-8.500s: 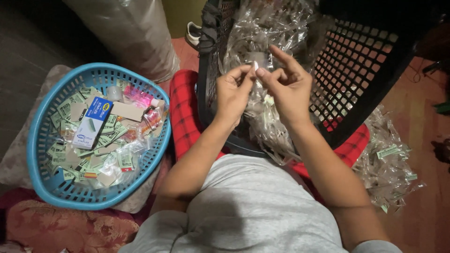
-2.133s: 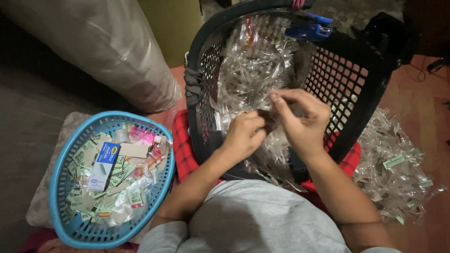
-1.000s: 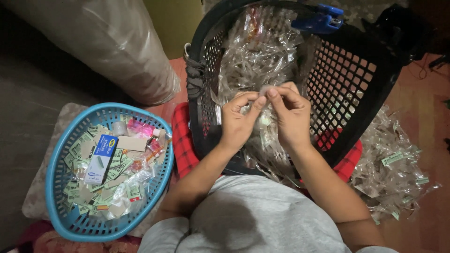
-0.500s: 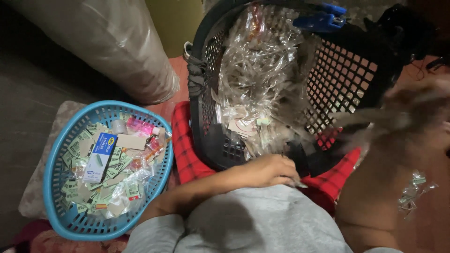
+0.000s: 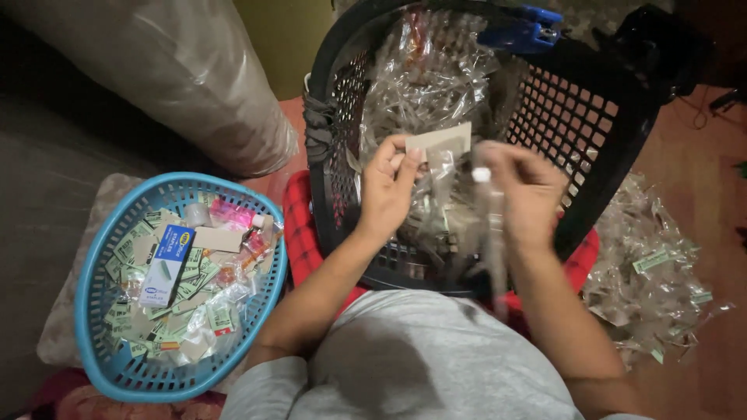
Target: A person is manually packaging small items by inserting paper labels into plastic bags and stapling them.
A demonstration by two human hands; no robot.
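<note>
My left hand (image 5: 389,187) pinches a small clear packet with a pale card header (image 5: 440,144) and holds it up over the black plastic basket (image 5: 607,132). My right hand (image 5: 525,190), blurred with motion, grips a long clear plastic strip (image 5: 492,233) that hangs down from its fingers, with a small white bit at the top. Both hands are in front of my chest, above the heap of clear plastic packets (image 5: 428,78) that fills the black basket.
A blue round basket (image 5: 101,365) at my left holds small green-and-white labels, a blue-and-white box (image 5: 166,264) and pink packets. A pile of clear wrappers (image 5: 654,280) lies on the floor at right. A large plastic-covered bag (image 5: 179,78) stands behind. Red checked cloth (image 5: 299,225) lies under the black basket.
Half a second ago my left hand was low by my lap and my right arm swung out to the right. Both hands have come back above the black basket holding a packet and a strip.
</note>
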